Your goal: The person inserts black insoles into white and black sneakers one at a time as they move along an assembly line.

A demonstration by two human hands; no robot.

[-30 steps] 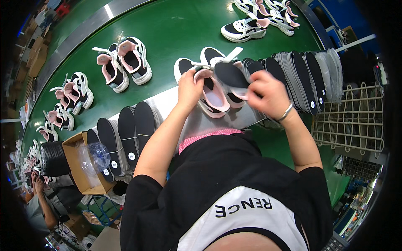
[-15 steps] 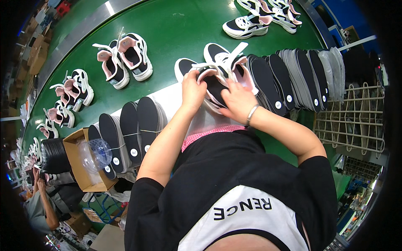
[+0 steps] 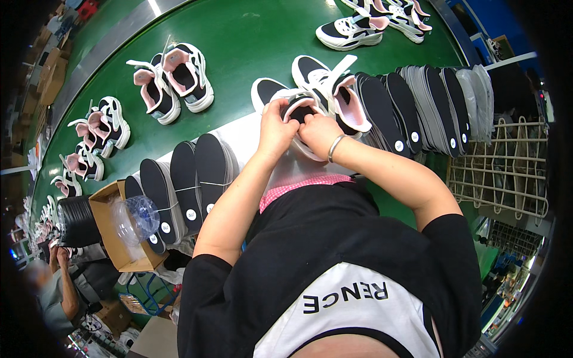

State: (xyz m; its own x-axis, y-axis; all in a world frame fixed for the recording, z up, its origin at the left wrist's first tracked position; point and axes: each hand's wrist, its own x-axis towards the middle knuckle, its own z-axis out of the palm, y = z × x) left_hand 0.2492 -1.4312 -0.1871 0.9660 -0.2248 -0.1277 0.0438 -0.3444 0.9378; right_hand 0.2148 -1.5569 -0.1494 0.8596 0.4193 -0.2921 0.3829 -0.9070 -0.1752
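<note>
A black and white sneaker (image 3: 267, 91) with pink lining lies before me on a pale board (image 3: 239, 134), its toe pointing away. My left hand (image 3: 276, 130) grips the left side of its collar, thumb toward the opening. At that same opening is my right hand (image 3: 320, 136), its fingers curled and bunched over the heel end. Their tips dip inside the shoe, where I cannot make out what they press or pinch. Touching the sneaker's right side stands its mate (image 3: 352, 107), tongue pulled up and nothing holding it.
Stacks of black insoles (image 3: 382, 113) stand to the right, beside a wire rack (image 3: 501, 167). More bundled insoles (image 3: 184, 170) and a cardboard box (image 3: 107, 238) are at left. Sneaker pairs (image 3: 185, 77) sit along the green table (image 3: 250, 36). A co-worker (image 3: 59, 298) is at far left.
My right hand has shifted left and drawn in from the sneaker's right side to its opening, fingers now bunched. The left hand stays on the collar. The shoe pairs have slid slightly left.
</note>
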